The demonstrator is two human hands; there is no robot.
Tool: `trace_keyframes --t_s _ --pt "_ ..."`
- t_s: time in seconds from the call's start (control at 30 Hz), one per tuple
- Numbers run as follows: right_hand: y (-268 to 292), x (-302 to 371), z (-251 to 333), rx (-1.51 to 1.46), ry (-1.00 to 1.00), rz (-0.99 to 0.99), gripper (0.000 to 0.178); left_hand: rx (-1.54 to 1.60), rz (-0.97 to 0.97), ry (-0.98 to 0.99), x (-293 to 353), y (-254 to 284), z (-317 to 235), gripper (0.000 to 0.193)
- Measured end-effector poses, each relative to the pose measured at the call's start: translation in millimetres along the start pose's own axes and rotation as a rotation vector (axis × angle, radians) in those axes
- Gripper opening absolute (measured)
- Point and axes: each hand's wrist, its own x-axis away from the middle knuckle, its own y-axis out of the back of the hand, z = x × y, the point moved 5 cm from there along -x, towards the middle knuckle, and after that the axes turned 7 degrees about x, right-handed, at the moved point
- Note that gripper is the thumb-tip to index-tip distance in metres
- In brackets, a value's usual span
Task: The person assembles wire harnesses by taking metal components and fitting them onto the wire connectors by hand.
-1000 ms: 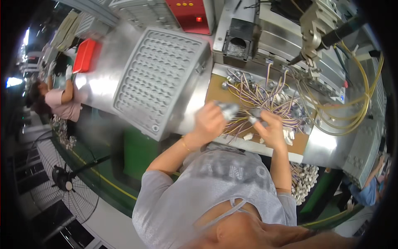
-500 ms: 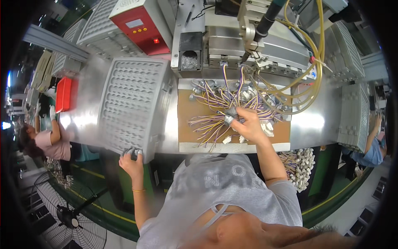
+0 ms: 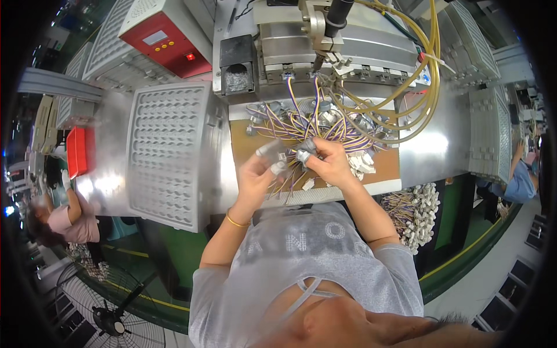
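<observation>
My right hand (image 3: 329, 165), with grey covers on its fingertips, pinches a thin wire lead over the pile. A small white connector (image 3: 282, 156) shows between the two hands, apparently at that lead's end. My left hand (image 3: 259, 174) is beside it, blurred by motion, its covered thumb and fingers apart around the connector; contact cannot be made out. Under both hands, purple, yellow and white wire leads (image 3: 278, 124) fan out on a brown board (image 3: 241, 145). White connectors (image 3: 362, 165) lie right of my right hand.
Left of the board stands a grey tray stack (image 3: 168, 156) with rows of hollows. Behind are a red control box (image 3: 168, 43), a metal fixture (image 3: 342, 49) and looped yellow tubes (image 3: 426, 110). A red bin (image 3: 76, 152) and a co-worker (image 3: 75, 211) are far left. Bundled leads (image 3: 412, 214) hang right.
My left hand has left the grey tray's near edge and moved right, to beside my right hand. The right hand stays over the leads. The whole view has shifted slightly.
</observation>
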Motion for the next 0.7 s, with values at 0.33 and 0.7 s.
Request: trace_keyframes --t_s 0.33,0.7 --pt "0 -1 -10 -0.053 -0.042 0.003 0.012 0.055 0.086 -0.04 -5 -11 2 0.035" --pt "10 0 23 0.048 0.18 -0.086 0.008 -0.158 0.108 -0.163 -5 -17 -5 0.03"
